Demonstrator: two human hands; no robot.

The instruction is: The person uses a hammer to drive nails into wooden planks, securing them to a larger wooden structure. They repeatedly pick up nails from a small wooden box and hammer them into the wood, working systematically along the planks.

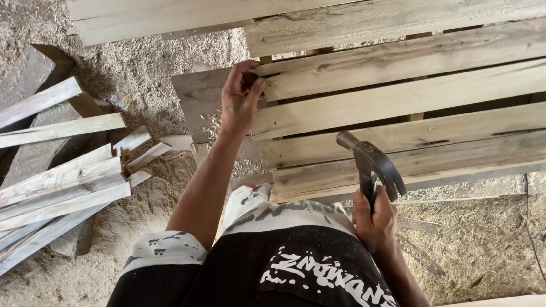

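Relation: we see the slat (383, 97) run left to right across the pallet (470, 157); its left end lies under our left hand (242, 95), the nearer one.
Left hand: fingers pinched at that end, on something too small to tell.
Right hand (376, 218): closed round the hammer (372, 163), head raised, just off the pallet's near edge.
Materials: rough pale wood, dark steel, sawdust floor (160, 91).

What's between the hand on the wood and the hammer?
In the head view, only pale pallet slats lie between the left hand and the hammer; nothing rests on them.
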